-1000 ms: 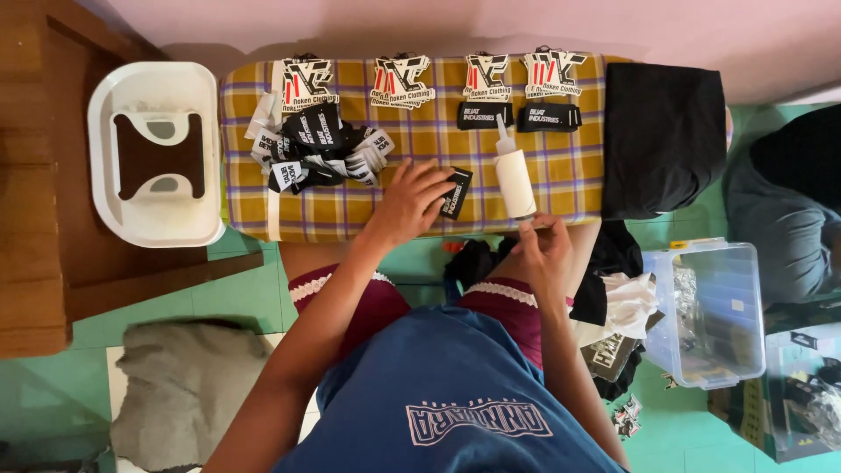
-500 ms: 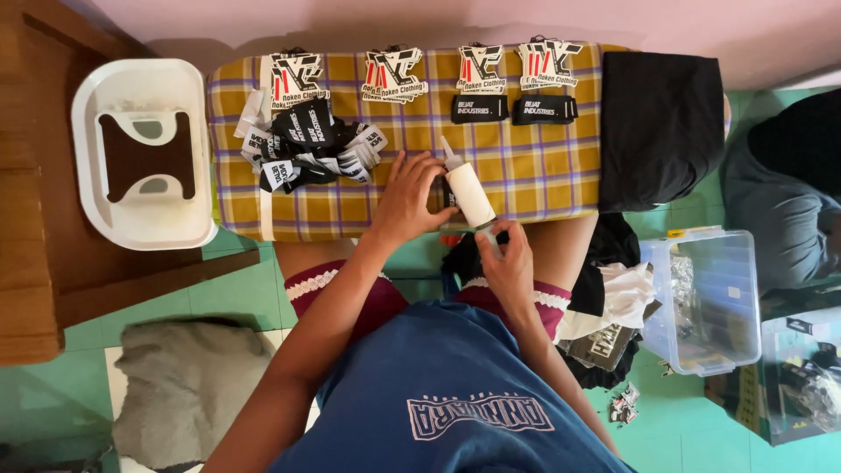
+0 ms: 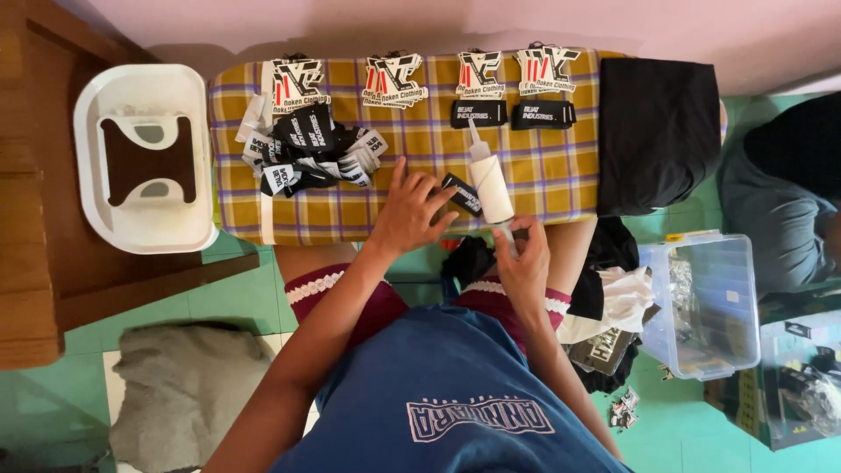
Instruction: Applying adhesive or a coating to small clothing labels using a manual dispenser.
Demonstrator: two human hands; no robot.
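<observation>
Beside the label heap (image 3: 307,151) — white bottle (image 3: 491,186)

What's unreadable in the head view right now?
- Glue bottle: its base is hidden by the right hand, so the grip is unclear.
- Black label: partly covered by the left hand.
- Clear bin: contents too small and blurred.
- Lap: hidden by the table edge.

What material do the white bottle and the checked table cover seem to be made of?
White bottle: probably plastic, smooth and slightly glossy, with a thin moulded nozzle; the right hand holds its base. Checked cover: seemingly woven cloth, matte, with yellow and purple plaid lines.
</observation>
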